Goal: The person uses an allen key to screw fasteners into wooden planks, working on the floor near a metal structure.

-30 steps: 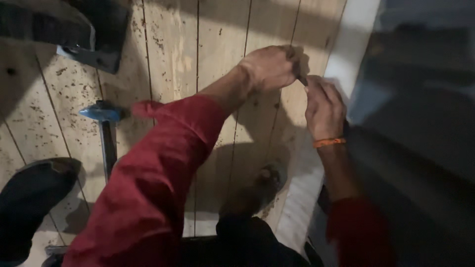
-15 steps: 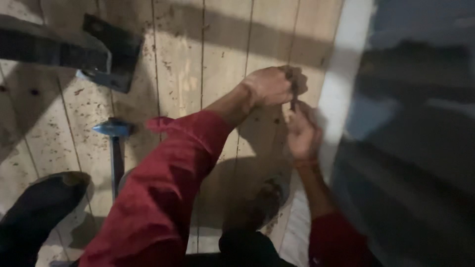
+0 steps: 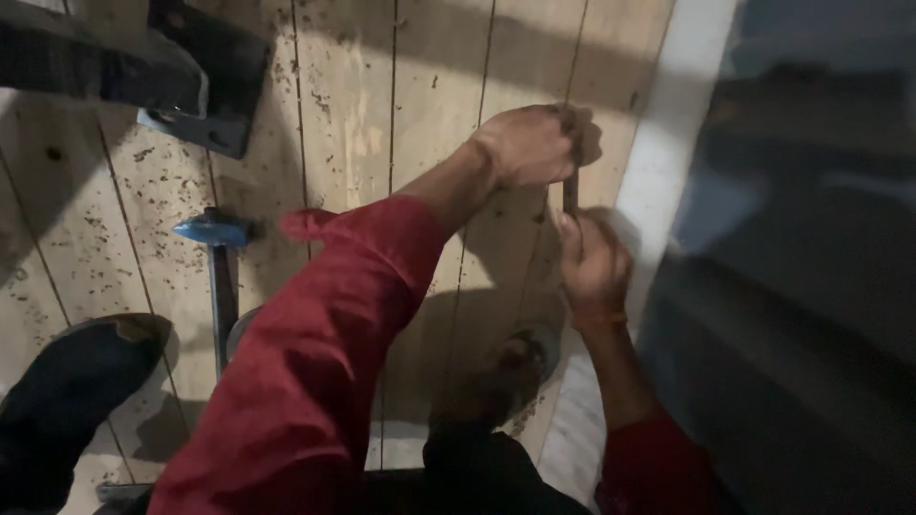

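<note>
- Over the pale wooden boards [image 3: 343,105], I look down on both of my hands meeting near the white strip [image 3: 668,172] that edges a dark panel [image 3: 821,286].
- My left hand [image 3: 525,145], its red sleeve [image 3: 315,353] reaching across the picture, is curled shut around the top of a thin dark metal piece [image 3: 571,195].
- My right hand [image 3: 593,269] sits just below, thumb and fingers pinching the lower end of the same piece; an orange band circles that wrist.
- That metal piece stands roughly upright between the two hands, close against the boards beside the white strip. It may be a nail or a small chisel; the dim view leaves me unsure.
- A hammer with a blue head [image 3: 215,231] lies well apart to the left, and a dark shoe [image 3: 67,391] sits beyond it.
- Risk, as I judge it: the piece is slim and held only at its ends, so a sideways push could let it twist out of the pinch, and it could gouge the boards or nick a fingertip.
</note>
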